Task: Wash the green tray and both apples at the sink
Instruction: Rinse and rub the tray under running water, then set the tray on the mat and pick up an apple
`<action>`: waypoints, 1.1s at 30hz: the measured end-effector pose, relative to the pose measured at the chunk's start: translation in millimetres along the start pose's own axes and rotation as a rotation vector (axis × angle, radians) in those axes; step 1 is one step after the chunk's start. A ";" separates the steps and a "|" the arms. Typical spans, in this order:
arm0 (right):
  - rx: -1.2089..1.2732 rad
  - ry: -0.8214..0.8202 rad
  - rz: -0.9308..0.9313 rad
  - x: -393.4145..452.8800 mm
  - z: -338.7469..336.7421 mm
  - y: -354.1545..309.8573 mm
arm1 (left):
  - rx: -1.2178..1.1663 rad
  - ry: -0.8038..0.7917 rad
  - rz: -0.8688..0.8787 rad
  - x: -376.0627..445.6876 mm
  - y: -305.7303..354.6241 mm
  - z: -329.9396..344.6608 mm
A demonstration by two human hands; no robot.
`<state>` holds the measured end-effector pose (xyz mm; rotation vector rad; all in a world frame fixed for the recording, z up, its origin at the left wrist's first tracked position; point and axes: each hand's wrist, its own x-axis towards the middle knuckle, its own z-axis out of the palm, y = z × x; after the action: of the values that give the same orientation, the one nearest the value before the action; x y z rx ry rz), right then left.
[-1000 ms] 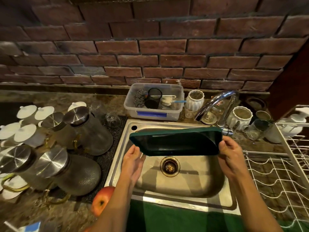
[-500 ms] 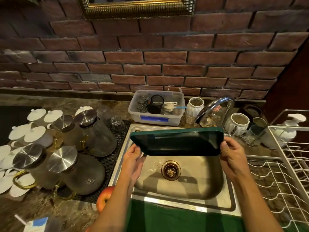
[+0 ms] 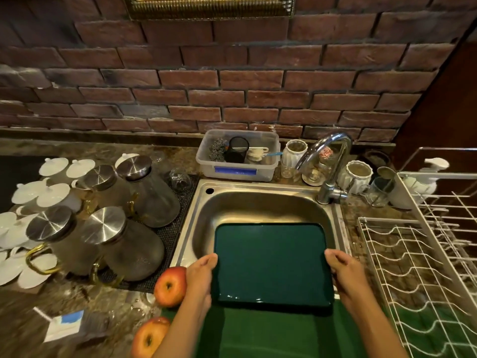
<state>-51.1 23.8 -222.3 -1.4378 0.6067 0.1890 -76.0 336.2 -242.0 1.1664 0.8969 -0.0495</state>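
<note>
The dark green tray [image 3: 271, 262] lies nearly flat over the front half of the steel sink [image 3: 258, 205], its face up and wet near the front edge. My left hand [image 3: 201, 277] grips its left edge and my right hand [image 3: 346, 275] grips its right edge. Two red-yellow apples rest on the counter left of my left arm: one apple [image 3: 171, 286] beside the sink's front corner, the other apple [image 3: 149, 337] nearer me. The tap [image 3: 327, 161] curves over the sink's back right; no water is seen running.
Several glass jugs with steel lids [image 3: 124, 241] stand on a black mat to the left, with white lids behind them. A clear tub of scrubbers [image 3: 238, 157] sits behind the sink. A white wire dish rack [image 3: 418, 267] fills the right side.
The tray was held up on edge under the tap; it has since come down and toward me, turned flat over the sink's front. The view has also tilted, showing both apples.
</note>
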 end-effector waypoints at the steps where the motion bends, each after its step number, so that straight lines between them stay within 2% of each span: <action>1: -0.029 0.027 0.020 -3.7 -4.5 13.2 | 0.024 0.018 -0.022 -6.3 -7.1 -5.0; 6: -0.098 0.082 0.116 -36.0 -17.1 67.7 | 0.120 0.053 -0.108 -38.0 -35.6 -34.6; 11: -0.218 0.075 0.155 -65.9 -14.1 97.3 | 0.207 0.158 -0.075 -54.0 -47.8 -56.2; 16: -0.263 0.074 0.105 -85.4 -10.4 106.4 | 0.373 0.118 -0.048 -55.1 -56.4 -68.2; 21: -0.323 0.096 0.085 -92.2 -10.6 109.6 | 0.514 0.154 -0.010 -59.4 -63.1 -68.3; 27: -0.553 0.194 0.026 -91.0 -9.8 113.6 | 0.754 0.143 0.078 -64.7 -67.2 -72.0; 33: -0.691 0.211 0.016 -92.6 -9.6 112.3 | 0.908 0.151 0.121 -70.3 -64.5 -70.3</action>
<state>-184.4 52.8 -274.0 -2.1388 0.7657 0.2785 -193.8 336.7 -254.4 2.0879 0.9579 -0.2967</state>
